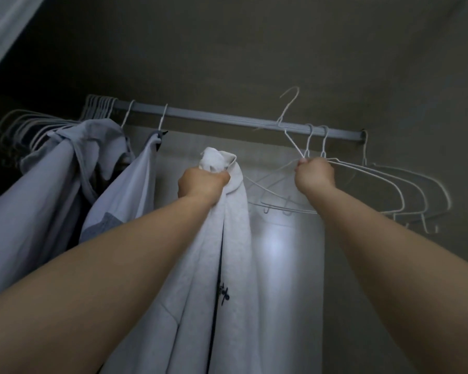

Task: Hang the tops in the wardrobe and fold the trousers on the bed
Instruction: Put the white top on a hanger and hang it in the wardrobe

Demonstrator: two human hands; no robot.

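I am looking up into the wardrobe. My left hand grips the bunched collar of a light grey top with a dark seam and small dark print, which hangs down between my arms. My right hand pinches a white wire hanger just below its neck; the hook of this hanger rises above the grey rail and is off it. The hanger's shoulders spread out below the rail.
Two hung light tops fill the rail's left part, with a bundle of empty hangers behind them. Several empty white hangers hang at the rail's right end. The dim back wall lies behind.
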